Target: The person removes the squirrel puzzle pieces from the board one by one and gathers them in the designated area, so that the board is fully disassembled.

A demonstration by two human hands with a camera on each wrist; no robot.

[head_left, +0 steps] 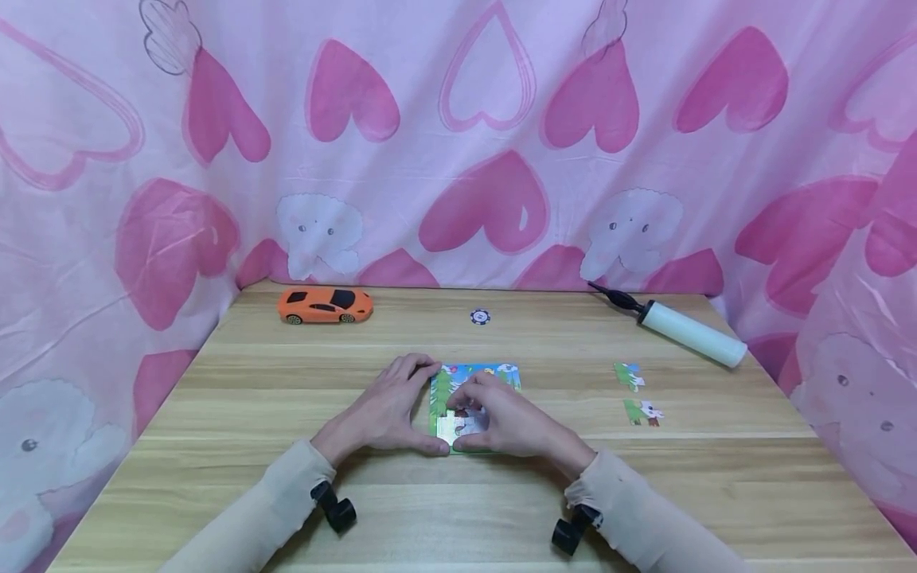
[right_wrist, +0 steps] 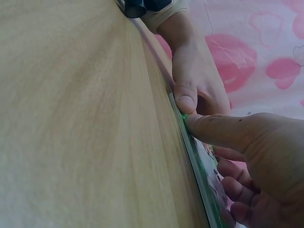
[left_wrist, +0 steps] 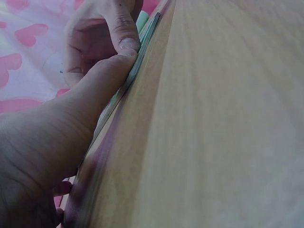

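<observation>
The puzzle board (head_left: 451, 379) lies on the table (head_left: 430, 509), the left hand (head_left: 387, 407) at its left edge with fingers and thumb apart, the right hand (head_left: 512, 415) curled over it, any pinch indiscernible; steady bracing and gentle, level pressing should prevent slippage.

a small curtained nook with a play-table look; whether it belongs to a home or a studio cannot be told. pink cloth (head_left: 390, 171) printed with hearts and pale cartoon animals hangs from nine o'clock through twelve to three, walling in a wood-grain worktop (head_left: 458, 517). on it are playthings: a picture puzzle (head_left: 440, 391) at the centre, loose puzzle pieces (head_left: 634, 412) at three o'clock, an orange toy car (head_left: 322, 307) at ten, a patterned chip (head_left: 480, 317) at twelve and a white pump (head_left: 692, 334) at two. black wrist cameras (head_left: 568, 536) at both cuffs point to a recording spot.
</observation>
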